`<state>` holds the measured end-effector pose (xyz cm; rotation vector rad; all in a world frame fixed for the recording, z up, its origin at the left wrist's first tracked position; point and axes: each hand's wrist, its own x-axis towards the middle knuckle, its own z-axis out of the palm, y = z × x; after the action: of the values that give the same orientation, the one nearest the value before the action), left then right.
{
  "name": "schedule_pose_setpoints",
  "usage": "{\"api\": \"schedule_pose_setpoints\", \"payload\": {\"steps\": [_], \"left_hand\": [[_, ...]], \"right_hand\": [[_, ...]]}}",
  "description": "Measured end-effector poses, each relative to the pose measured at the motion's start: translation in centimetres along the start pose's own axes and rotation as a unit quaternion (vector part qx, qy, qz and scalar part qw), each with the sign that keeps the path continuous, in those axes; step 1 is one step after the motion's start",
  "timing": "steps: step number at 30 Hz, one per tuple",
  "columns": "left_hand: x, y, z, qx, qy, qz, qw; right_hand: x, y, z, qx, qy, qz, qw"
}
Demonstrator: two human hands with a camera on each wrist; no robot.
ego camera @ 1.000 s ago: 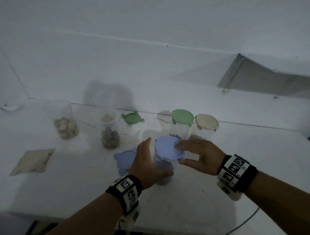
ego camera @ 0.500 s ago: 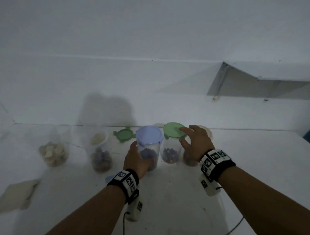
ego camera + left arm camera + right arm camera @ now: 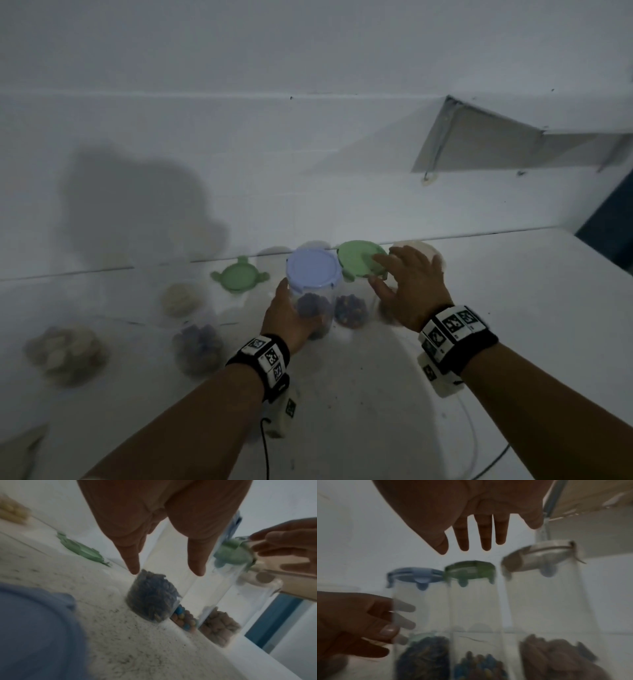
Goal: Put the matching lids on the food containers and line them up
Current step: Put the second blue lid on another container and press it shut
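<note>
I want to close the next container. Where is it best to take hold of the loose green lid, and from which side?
Probably pinch the loose green lid by two opposite rim tabs, coming from above: it lies flat on the counter, so only its rim offers an edge.

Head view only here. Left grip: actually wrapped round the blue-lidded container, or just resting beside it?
Observer: Wrapped. The right wrist view shows the left hand with fingers curled behind the clear wall of the blue-lidded container and the thumb in front.
Operator: Right hand pressing the green lid?
Observer: Right wrist view shows the right hand with fingers straight and spread, and a gap above the green lid.
Operator: Anything hidden under my left arm?
Observer: Yes. The left wrist view shows a loose blue lid lying flat on the table, close to the wrist.
</note>
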<state>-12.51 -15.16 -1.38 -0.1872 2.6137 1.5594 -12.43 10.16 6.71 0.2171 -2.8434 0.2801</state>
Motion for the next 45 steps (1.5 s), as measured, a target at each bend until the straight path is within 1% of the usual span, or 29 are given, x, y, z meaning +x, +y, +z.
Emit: {"api": "schedule_pose_setpoints", "payload": {"steps": [2,3,4,6,7,8,10,11,13,16,18,22,23,24,26,27,28,29,30,33,35,36,38,41,43,45], "left_hand": [[-1.0,-0.6,-1.4,0.029,-0.011,0.003,1.000],[-2.0,-0.9,-2.3,0.047,-0.004,0.006,0.999],[-3.3,-1.3,-3.2,0.058,0.015,0.019,0.998],[-6.7,-2.2,-5.6,0.077,0.070,0.058,0.993],[-8.4,-2.8,-6.8,0.092,0.094,0.065,0.989],[-10.1,-3.5,-8.1,0.102,0.115,0.066,0.986],[-12.5,-5.3,-10.6,0.121,0.166,0.024,0.978],[-13.1,-6.3,-11.8,0.129,0.188,-0.007,0.974],[-13.6,-8.0,-13.7,0.135,0.216,-0.056,0.965],[-12.5,-9.5,-15.6,0.109,0.234,-0.102,0.961],[-11.0,-10.1,-16.4,0.087,0.215,-0.113,0.966],[-8.1,-10.3,-17.6,0.050,0.173,-0.099,0.979],[-7.6,-10.2,-17.7,0.041,0.164,-0.082,0.982],[-7.2,-10.0,-17.9,0.028,0.152,-0.053,0.987],[-6.5,-10.0,-18.0,0.005,0.124,0.003,0.992],[-6.3,-10.1,-18.2,-0.006,0.107,0.020,0.994],[-6.1,-10.3,-18.4,-0.017,0.091,0.026,0.995],[-5.8,-10.6,-18.7,-0.024,0.076,0.028,0.996],[-5.6,-10.9,-18.9,-0.030,0.062,0.028,0.997],[-5.5,-11.0,-19.4,-0.046,0.030,0.030,0.998],[-5.8,-10.7,-19.7,-0.046,0.000,0.029,0.999],[-6.1,-10.6,-19.7,-0.041,-0.018,0.029,0.999],[-6.8,-10.2,-19.6,-0.021,-0.050,0.035,0.998],[-8.0,-9.9,-19.1,0.006,-0.077,0.044,0.996],[-8.5,-10.2,-18.8,0.011,-0.078,0.040,0.996],[-8.7,-10.7,-18.6,0.007,-0.073,0.036,0.997]], "right_hand": [[-1.1,-1.8,-0.1,0.033,0.077,-0.044,0.996],[-1.9,-3.2,0.1,0.069,0.094,-0.065,0.991],[-2.6,-4.8,0.5,0.112,0.077,-0.083,0.987],[-4.3,-8.3,2.0,0.198,-0.026,-0.102,0.974],[-5.1,-9.9,2.9,0.227,-0.093,-0.108,0.963],[-5.7,-11.4,4.2,0.230,-0.165,-0.117,0.952],[-6.4,-13.9,6.4,0.176,-0.294,-0.138,0.929],[-6.4,-15.1,7.1,0.140,-0.334,-0.148,0.920],[-6.2,-17.5,8.3,0.091,-0.373,-0.146,0.912],[-5.8,-19.9,10.3,0.025,-0.426,-0.099,0.899],[-5.9,-21.4,11.3,-0.016,-0.450,-0.067,0.890],[-5.4,-22.8,15.9,-0.079,-0.474,-0.097,0.872],[-5.2,-22.8,16.5,-0.088,-0.477,-0.097,0.869],[-5.1,-23.1,15.9,-0.089,-0.475,-0.109,0.869],[-5.2,-23.5,12.8,-0.076,-0.473,-0.133,0.868],[-5.3,-23.5,11.0,-0.056,-0.451,-0.109,0.884],[-5.4,-23.3,9.7,-0.028,-0.420,-0.063,0.905],[-5.4,-22.8,8.6,0.016,-0.377,-0.028,0.925],[-5.3,-22.4,7.4,0.057,-0.345,-0.013,0.937],[-4.1,-22.1,3.1,0.165,-0.252,-0.016,0.953],[-2.9,-23.3,0.3,0.219,-0.186,-0.044,0.957],[-2.3,-23.9,-0.6,0.235,-0.174,-0.059,0.955],[-1.3,-25.5,-1.7,0.226,-0.181,-0.091,0.953],[-0.3,-27.6,-1.9,0.175,-0.202,-0.135,0.954],[0.0,-28.6,-1.6,0.138,-0.214,-0.160,0.954],[0.3,-29.2,-1.2,0.110,-0.241,-0.165,0.950]]}}
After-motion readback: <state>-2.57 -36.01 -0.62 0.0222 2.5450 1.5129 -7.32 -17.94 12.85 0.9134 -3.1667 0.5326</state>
